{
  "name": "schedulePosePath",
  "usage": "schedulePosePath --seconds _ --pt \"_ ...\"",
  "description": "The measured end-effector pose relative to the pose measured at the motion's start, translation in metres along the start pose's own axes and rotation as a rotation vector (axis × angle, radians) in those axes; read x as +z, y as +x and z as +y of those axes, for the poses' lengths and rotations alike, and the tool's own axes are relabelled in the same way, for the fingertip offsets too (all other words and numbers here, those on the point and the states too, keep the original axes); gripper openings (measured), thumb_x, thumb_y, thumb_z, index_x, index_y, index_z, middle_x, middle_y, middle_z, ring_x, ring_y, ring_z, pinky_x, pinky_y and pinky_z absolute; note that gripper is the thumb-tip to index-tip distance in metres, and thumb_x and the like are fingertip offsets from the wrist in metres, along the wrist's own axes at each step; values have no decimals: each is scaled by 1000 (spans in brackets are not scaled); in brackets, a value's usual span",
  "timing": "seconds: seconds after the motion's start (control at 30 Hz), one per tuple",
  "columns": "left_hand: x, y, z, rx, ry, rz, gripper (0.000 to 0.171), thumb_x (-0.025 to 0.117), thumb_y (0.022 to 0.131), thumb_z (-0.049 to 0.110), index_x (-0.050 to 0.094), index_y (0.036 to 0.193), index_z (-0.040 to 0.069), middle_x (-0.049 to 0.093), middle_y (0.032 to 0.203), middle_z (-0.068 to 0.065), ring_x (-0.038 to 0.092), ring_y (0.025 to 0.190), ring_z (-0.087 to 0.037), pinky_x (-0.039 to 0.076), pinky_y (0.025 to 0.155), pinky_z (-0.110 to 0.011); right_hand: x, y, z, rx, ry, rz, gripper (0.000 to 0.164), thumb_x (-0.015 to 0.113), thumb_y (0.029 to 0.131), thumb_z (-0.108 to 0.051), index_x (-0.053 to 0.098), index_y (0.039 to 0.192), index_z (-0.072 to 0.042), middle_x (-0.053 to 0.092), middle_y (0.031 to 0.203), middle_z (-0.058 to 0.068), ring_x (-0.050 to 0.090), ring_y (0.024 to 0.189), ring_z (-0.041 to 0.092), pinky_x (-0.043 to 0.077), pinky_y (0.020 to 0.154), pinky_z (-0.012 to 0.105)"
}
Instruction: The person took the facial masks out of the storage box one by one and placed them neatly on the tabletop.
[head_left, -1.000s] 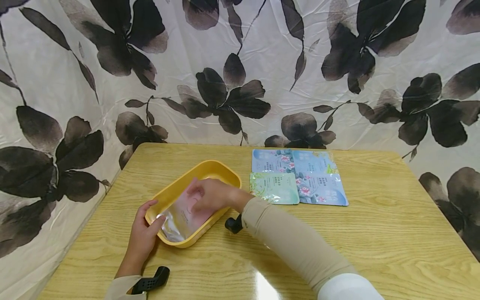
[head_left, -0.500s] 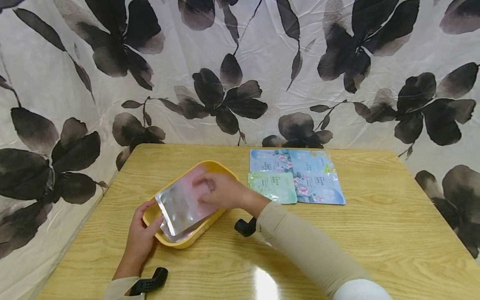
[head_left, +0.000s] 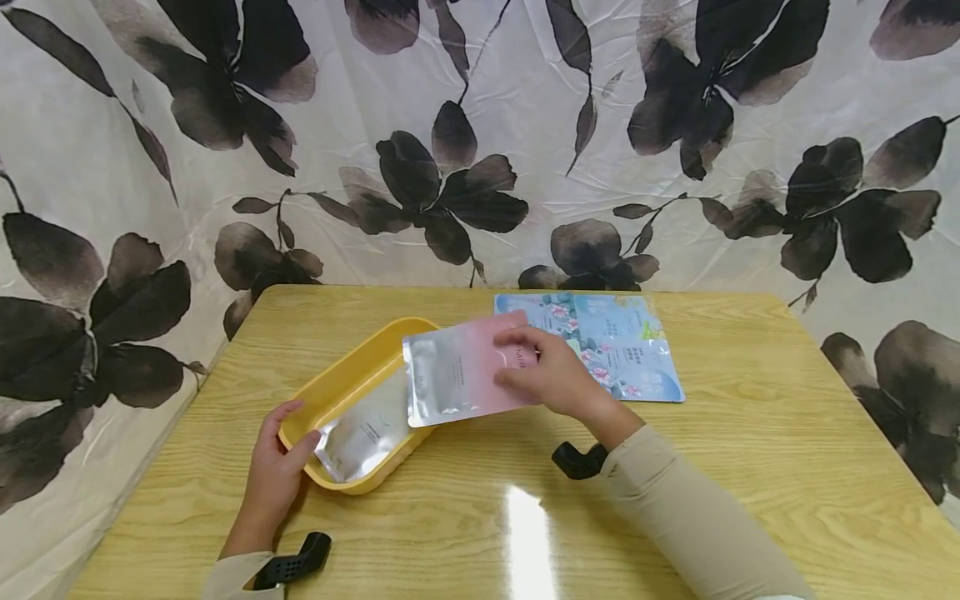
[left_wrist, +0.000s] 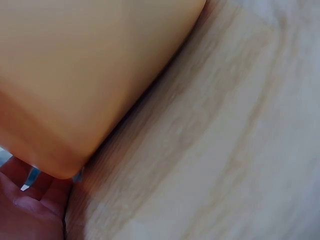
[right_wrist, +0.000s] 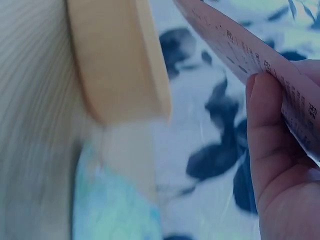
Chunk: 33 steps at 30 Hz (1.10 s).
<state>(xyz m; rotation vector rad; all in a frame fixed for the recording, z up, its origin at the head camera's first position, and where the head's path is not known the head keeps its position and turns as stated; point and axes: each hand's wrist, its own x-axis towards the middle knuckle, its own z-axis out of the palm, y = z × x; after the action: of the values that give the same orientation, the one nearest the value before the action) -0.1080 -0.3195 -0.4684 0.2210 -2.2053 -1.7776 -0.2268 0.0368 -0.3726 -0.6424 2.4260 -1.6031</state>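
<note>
My right hand [head_left: 551,375] pinches a pink and silver face mask packet [head_left: 461,371], which overlaps the right side of the yellow plastic basket [head_left: 348,367] in the head view. In the right wrist view, a thumb [right_wrist: 265,105] presses the printed side of that packet. My left hand [head_left: 277,458] holds the near left end of the basket, its thumb over the rim. Inside the basket lies a silvery packet [head_left: 367,433]. The left wrist view has the basket's outer wall [left_wrist: 90,75] close up, with part of the left hand [left_wrist: 35,205] below it.
Blue face mask packets lie at the back right of the wooden table [head_left: 480,517], among them a flowered blue packet [head_left: 637,371]. A green packet beside them is mostly hidden behind the pink one. A floral curtain [head_left: 480,167] hangs behind the table.
My right hand has lifted the pink packet out of the basket and moved it right, uncovering the silvery packet. The left hand keeps its hold on the basket.
</note>
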Motion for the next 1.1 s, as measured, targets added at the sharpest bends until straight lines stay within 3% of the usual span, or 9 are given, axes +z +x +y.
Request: schedulePosePath --seconds 0.17,0.23,0.37,0.5,0.8,1.1 --pt "-2 -1 1 -4 -4 2 48 53 100 0 31 142 -7 33 141 -21 46 113 -8 41 87 -6 -25 -22 26 66 -1 89 46 79 84 -18 65 126 -7 57 136 12 45 131 29 42 100 46" --pt "-3 -1 1 -6 -7 4 48 53 100 0 31 142 -7 33 142 -21 46 112 -8 41 86 -6 -31 -30 35 96 -2 109 47 79 84 -19 64 127 -6 56 138 13 40 137 29 40 102 46" --pt "-3 -1 2 -7 -6 8 47 53 100 0 32 142 -7 33 141 -20 46 112 -9 41 86 -6 -37 -46 54 163 -3 140 47 80 84 -21 64 125 -5 59 130 16 53 113 28 47 89 37" --pt "-3 0 2 -9 -8 5 47 53 100 0 32 142 -6 33 142 -20 46 113 -9 41 86 -6 -35 -58 70 196 -2 140 44 81 84 -19 65 123 -4 61 122 16 55 91 26 49 77 30" --pt "-1 0 2 -31 -12 4 48 53 101 1 31 143 -5 33 142 -20 45 113 -10 41 87 -6 -24 -68 88 215 -75 96 40 80 84 -19 67 118 -4 58 130 17 49 118 31 39 100 46" --pt "-1 1 0 -24 -13 0 49 53 101 0 31 143 -5 33 141 -17 46 113 -10 41 87 -7 -23 -69 90 199 -200 65 38 79 84 -20 67 117 -6 62 125 17 52 118 34 38 104 53"
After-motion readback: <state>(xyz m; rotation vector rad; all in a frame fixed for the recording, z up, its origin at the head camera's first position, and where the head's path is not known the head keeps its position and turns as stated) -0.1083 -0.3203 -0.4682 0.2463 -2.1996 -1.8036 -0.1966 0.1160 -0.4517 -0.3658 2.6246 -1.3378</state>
